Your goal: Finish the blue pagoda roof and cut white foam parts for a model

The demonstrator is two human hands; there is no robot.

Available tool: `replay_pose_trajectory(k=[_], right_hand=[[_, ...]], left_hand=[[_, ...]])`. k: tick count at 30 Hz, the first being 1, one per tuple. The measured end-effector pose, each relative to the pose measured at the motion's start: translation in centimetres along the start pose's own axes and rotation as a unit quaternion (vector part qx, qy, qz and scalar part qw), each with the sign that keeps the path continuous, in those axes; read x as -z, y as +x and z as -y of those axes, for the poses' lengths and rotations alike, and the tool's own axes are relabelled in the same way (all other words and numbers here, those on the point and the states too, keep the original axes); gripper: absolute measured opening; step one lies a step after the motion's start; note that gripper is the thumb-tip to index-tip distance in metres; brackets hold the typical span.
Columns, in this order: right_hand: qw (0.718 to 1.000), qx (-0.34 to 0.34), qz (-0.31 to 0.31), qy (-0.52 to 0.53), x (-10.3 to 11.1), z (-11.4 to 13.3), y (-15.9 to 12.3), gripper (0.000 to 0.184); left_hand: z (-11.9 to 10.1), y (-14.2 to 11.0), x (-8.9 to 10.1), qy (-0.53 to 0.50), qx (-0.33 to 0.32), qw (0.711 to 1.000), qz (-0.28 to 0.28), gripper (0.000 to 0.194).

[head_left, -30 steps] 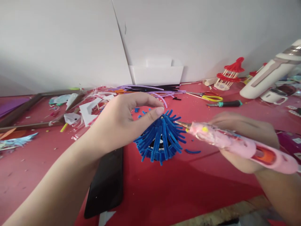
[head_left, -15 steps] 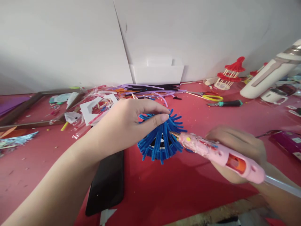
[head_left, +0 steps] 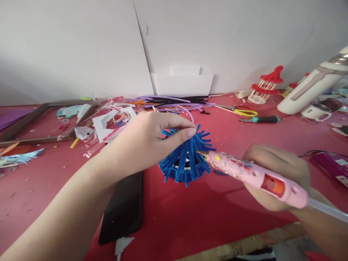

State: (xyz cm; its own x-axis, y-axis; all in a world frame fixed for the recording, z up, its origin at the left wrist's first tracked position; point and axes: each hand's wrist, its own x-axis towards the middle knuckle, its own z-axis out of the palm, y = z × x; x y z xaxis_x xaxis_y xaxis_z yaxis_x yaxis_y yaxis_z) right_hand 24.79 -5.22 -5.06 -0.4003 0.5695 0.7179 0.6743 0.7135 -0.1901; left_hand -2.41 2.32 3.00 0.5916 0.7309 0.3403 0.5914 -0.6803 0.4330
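In the middle of the red table stands a small tiered model covered with blue pipe cleaners [head_left: 187, 159], which fan outward and down from its top. My left hand [head_left: 152, 141] is closed, thumb and forefinger pinching the top of the blue pipe cleaners. My right hand [head_left: 277, 174] is wrapped around a pink hot glue gun [head_left: 252, 177], a clear glue stick [head_left: 328, 210] sticking out of its back end. The gun's metal nozzle is at the right side of the blue strands; whether it touches them I cannot tell. Black and white parts show between the strands.
A black phone [head_left: 123, 208] lies below my left wrist. Purple and black pipe cleaners [head_left: 176, 103], scissors [head_left: 246, 112] and a craft knife [head_left: 261, 119] lie behind. At right are a red-roofed stick model [head_left: 265, 87], a white flask [head_left: 310, 85], a mug [head_left: 317, 111] and a purple box [head_left: 330, 165].
Almost nothing differs. My right hand and the glue gun have shifted very slightly, while my left hand keeps its pinch on the blue strands. The whole view has moved a little.
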Motion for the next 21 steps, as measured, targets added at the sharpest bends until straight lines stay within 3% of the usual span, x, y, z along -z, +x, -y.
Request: replay_pose_trajectory(k=[12, 21], right_hand=[[0.999, 0.005, 0.025, 0.024, 0.7, 0.4, -0.7, 0.022], [0.999, -0.003, 0.049, -0.016, 1.3, 0.7, -1.1, 0.017]], left_hand=[[0.2, 0.1, 0.0, -0.007, 0.013, 1.000, -0.003, 0.020], [0.1, 0.1, -0.1, 0.001, 0.026, 1.000, 0.004, 0.022]])
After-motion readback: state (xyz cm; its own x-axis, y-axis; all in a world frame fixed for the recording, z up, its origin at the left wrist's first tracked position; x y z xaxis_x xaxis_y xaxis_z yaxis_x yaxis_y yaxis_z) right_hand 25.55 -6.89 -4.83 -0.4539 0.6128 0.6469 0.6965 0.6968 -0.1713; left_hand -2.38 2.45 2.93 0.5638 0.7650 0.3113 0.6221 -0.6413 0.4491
